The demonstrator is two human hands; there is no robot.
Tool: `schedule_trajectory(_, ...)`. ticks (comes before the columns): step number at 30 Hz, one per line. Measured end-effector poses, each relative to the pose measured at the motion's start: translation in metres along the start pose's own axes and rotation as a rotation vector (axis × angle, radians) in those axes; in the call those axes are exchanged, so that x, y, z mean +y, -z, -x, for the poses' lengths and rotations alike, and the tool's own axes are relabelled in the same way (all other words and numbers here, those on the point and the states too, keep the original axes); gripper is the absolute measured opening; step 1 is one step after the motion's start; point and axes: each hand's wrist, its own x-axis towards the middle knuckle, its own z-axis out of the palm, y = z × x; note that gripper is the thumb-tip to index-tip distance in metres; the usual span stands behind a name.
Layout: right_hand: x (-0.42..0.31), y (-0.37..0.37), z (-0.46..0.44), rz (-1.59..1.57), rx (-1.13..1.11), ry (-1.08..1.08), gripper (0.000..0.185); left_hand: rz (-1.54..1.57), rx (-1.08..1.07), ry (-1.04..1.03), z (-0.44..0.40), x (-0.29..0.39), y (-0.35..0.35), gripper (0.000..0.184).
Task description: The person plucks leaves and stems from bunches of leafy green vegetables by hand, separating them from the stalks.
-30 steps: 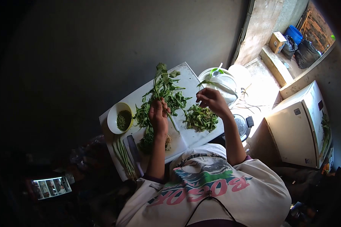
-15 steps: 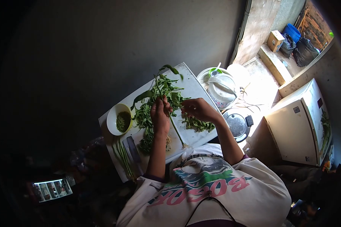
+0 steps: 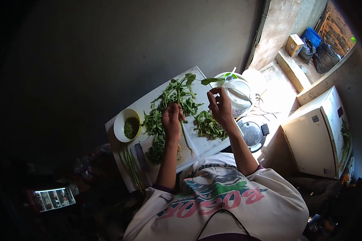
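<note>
My left hand point(image 3: 172, 119) is closed around a long green stem, which looks like water spinach point(image 3: 185, 137). Its cut end points down toward me, and its leafy top rises above my fist. One leaf point(image 3: 211, 81) of it stretches out to the right, just above the fingertips of my right hand point(image 3: 220, 105). Those fingers are curled together in a pinch; what they hold, if anything, is too small to make out. Beneath my left hand, a heap of leafy stems point(image 3: 159, 118) covers part of the white table point(image 3: 207, 148). A smaller pile of leaves point(image 3: 209, 125) lies to its right.
A white bowl point(image 3: 120, 127) with chopped greens stands on the left. Long green beans point(image 3: 128, 164) and a dark-handled knife point(image 3: 140, 154) lie near it. A rice cooker point(image 3: 235, 94), a lidded pot point(image 3: 251, 132) and a small fridge point(image 3: 313, 138) are to the right.
My right hand has moved up and to the right, away from the stem. The stem's top now leans rightward, and its lower end has shifted slightly left. My left hand still grips it.
</note>
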Motion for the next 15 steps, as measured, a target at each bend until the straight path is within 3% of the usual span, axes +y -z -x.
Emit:
schedule_trajectory(1,-0.005,0.003,0.001,0.001,0.002,0.000,0.022,-0.068,-0.012,-0.031,-0.001,-0.001,0.000,0.020)
schedule_trajectory(4,-0.019,0.008,0.005,0.073,-0.100,0.500,0.013,-0.184,0.012,-0.022,0.002,0.005,-0.008,0.020)
schedule_trajectory(8,-0.033,-0.003,0.011,0.162,-0.203,0.535,0.030,-0.267,-0.068,0.004,0.000,0.004,-0.004,0.023)
schedule_trajectory(10,-0.026,-0.007,0.008,0.215,-0.214,0.574,0.029,-0.377,-0.129,0.079,0.003,0.010,-0.006,0.027)
schedule_trajectory(15,-0.005,-0.009,0.003,0.284,-0.304,0.593,0.023,-0.528,-0.150,0.015,0.002,0.010,0.003,0.026)
